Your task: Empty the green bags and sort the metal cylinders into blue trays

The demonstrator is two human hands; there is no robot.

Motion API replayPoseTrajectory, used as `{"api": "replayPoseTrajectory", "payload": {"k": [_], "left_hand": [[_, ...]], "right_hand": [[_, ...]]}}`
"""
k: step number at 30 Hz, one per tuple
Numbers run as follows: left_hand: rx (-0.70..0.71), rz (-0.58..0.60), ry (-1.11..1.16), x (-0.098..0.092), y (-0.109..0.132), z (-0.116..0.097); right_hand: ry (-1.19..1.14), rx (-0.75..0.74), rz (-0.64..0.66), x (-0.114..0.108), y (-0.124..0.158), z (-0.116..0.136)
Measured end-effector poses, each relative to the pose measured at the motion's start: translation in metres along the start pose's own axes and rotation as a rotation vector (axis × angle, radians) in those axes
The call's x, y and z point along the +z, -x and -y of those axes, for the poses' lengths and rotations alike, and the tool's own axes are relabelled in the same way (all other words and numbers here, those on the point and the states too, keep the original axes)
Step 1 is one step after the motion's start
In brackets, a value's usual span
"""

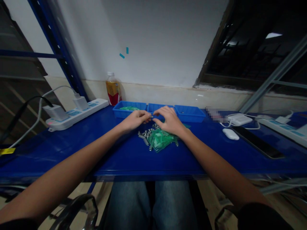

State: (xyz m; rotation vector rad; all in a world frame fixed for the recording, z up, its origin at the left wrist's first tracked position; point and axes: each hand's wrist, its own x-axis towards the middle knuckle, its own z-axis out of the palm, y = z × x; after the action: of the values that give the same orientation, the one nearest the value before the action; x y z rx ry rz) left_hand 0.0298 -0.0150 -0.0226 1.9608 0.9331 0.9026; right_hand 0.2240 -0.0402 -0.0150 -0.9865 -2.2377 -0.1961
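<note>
My left hand (136, 118) and my right hand (169, 119) meet above the blue table (120, 156), fingertips pinched together on a small part too tiny to name. Just below them lies a heap of several small metal screws (145, 135) mixed with little green plastic pieces (160, 140). Behind the hands stand three shallow blue trays (189, 114); the left tray (120, 111) holds some green pieces.
A white power strip (76, 115) with plugged chargers lies at the back left, a drink bottle (112, 91) beside it. To the right lie a white mouse-like device (230, 134), a dark phone (257, 143), a white charger (240, 119) and another power strip (285, 129).
</note>
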Motion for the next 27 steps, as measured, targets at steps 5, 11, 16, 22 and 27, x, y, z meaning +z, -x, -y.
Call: {"api": "replayPoseTrajectory", "payload": {"k": [5, 11, 16, 22, 27], "left_hand": [[-0.05, -0.012, 0.17, 0.003, 0.0, 0.002], [-0.046, 0.003, 0.221, 0.006, 0.001, 0.001], [0.2, -0.136, -0.218, 0.002, 0.008, -0.01], [0.419, -0.134, -0.538, 0.003, 0.013, -0.016], [0.336, -0.208, -0.531, 0.006, 0.013, -0.018]], "right_hand": [[-0.025, -0.044, -0.01, 0.002, 0.0, 0.004], [-0.029, -0.039, -0.051, 0.004, 0.0, 0.009], [-0.017, 0.031, -0.097, 0.007, -0.002, 0.007], [-0.069, 0.052, -0.091, 0.015, -0.002, 0.004], [0.027, 0.093, -0.138, 0.014, -0.001, 0.01]]}}
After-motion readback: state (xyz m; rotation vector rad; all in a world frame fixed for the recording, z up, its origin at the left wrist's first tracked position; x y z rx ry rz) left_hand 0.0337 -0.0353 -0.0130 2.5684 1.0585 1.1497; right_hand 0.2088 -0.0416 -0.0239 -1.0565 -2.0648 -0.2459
